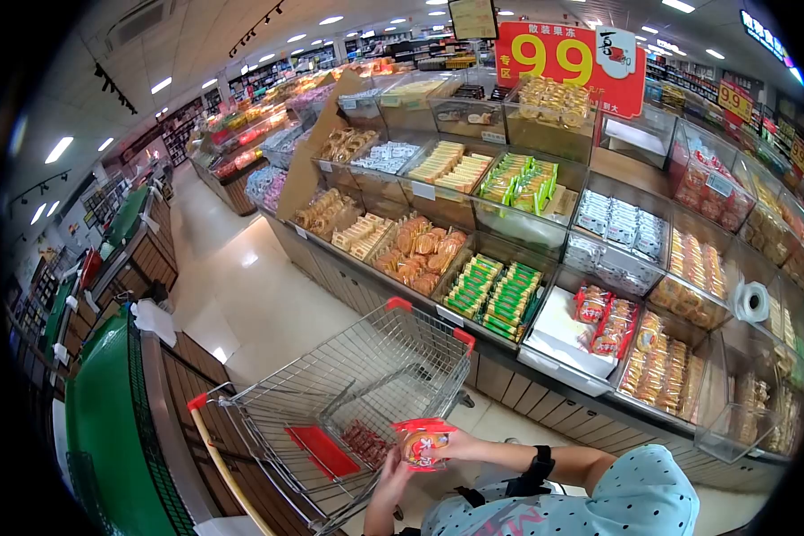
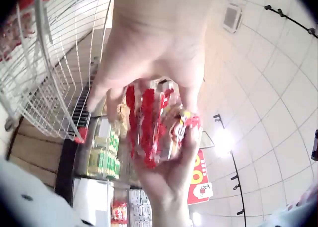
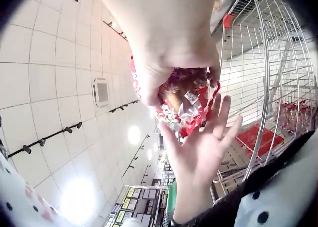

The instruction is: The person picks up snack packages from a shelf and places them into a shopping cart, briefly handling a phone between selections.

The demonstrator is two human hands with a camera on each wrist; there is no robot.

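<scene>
Red-and-clear snack packets [image 1: 422, 441] are bunched between both hands, low in the head view, over the near side of the shopping cart [image 1: 281, 397]. My right hand [image 1: 456, 445] grips them, its thumb and fingers curled round the bundle [image 3: 186, 105] in the right wrist view. The left hand [image 1: 389, 478] is on the other side. In the right wrist view this hand [image 3: 198, 155] has its fingers spread and fairly straight, the thumb at the packets' edge. More red packets [image 1: 364, 443] lie in the cart near its red panel [image 1: 322, 452].
Past the cart stands a tiered display of clear bins, including biscuits in green wrappers [image 1: 491, 295]. One white-lined bin [image 1: 554, 335] holds a few red packets [image 1: 613, 327]. A green-topped counter [image 1: 103, 411] runs along the left. A tiled aisle [image 1: 241, 259] leads away between them.
</scene>
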